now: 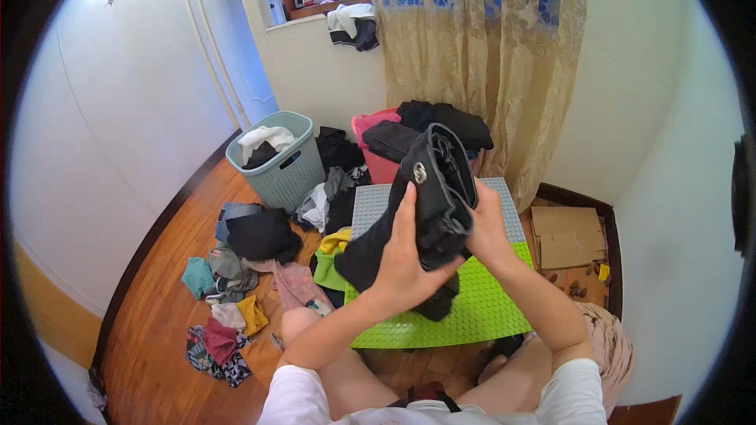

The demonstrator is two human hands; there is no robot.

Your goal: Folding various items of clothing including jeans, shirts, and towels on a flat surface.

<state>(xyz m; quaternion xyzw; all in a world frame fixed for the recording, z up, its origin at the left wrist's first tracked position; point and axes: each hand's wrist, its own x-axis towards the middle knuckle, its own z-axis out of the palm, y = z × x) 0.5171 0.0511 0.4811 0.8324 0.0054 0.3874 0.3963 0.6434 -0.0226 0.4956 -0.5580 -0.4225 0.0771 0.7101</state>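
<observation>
A soft black bag [438, 216] with a stiff rim and a silver metal clasp is held up in front of me, tilted, its mouth turned to the right. My left hand [405, 260] grips its near left side, fingers pointing up along it and thumb stretched across the bottom. At the right side of the rim, my right hand [487, 224] holds on, its fingertips partly hidden behind the bag. Black material hangs down below my left hand. Beneath the bag is a low table with a studded top [488, 299], green in front and grey behind.
A light blue basket [279, 177] of clothes stands at back left, beside a pink basket [381, 168] heaped with dark clothes. Loose clothes [228, 275] lie across the floor at left. Flattened cardboard [568, 236] lies at right, and a curtain [504, 71] hangs behind.
</observation>
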